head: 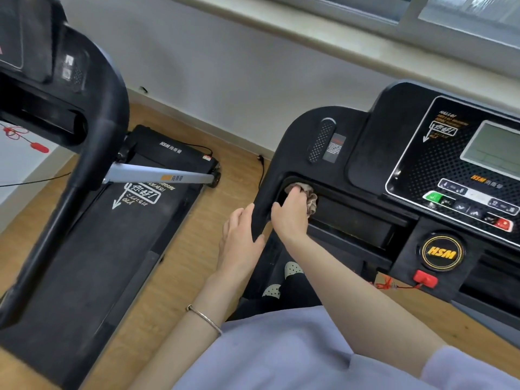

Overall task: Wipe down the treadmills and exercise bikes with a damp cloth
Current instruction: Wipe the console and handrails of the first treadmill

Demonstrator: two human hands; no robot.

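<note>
I stand on a black treadmill whose console (399,142) with a grey screen and buttons fills the right side. My right hand (289,215) grips a crumpled beige cloth (308,197) and pushes it into the left storage pocket below the console. My left hand (242,235) holds the black left handrail (260,212) just beside it, thumb on the inner side and fingers on the outer side. Most of the cloth is hidden under my right hand.
A second black treadmill (92,249) stands to the left, its curved handrail (109,108) and console high in the corner, with a red safety clip (39,147). Wooden floor (197,235) separates them. A red safety key (425,278) hangs below the HSM badge. White wall and window sill behind.
</note>
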